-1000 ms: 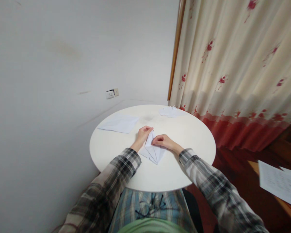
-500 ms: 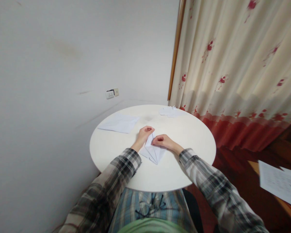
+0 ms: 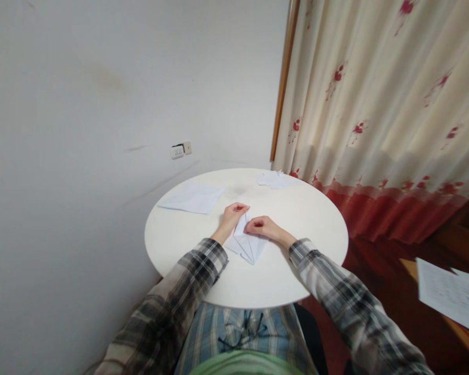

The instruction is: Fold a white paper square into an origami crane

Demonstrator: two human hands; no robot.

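Observation:
A partly folded white paper (image 3: 247, 244) lies on the round white table (image 3: 297, 260), its pointed end toward me. My left hand (image 3: 232, 215) has its fingers curled and pinches the paper's upper left edge. My right hand (image 3: 261, 227) is also closed, fingers pressed down on the paper's upper right part. Both hands meet at the far end of the folded sheet. Plaid sleeves cover both forearms.
A flat white sheet (image 3: 193, 199) lies at the table's back left. Crumpled or folded white paper (image 3: 275, 179) sits at the back edge near the flowered curtain (image 3: 375, 104). More printed sheets (image 3: 449, 297) rest on a wooden surface at the right.

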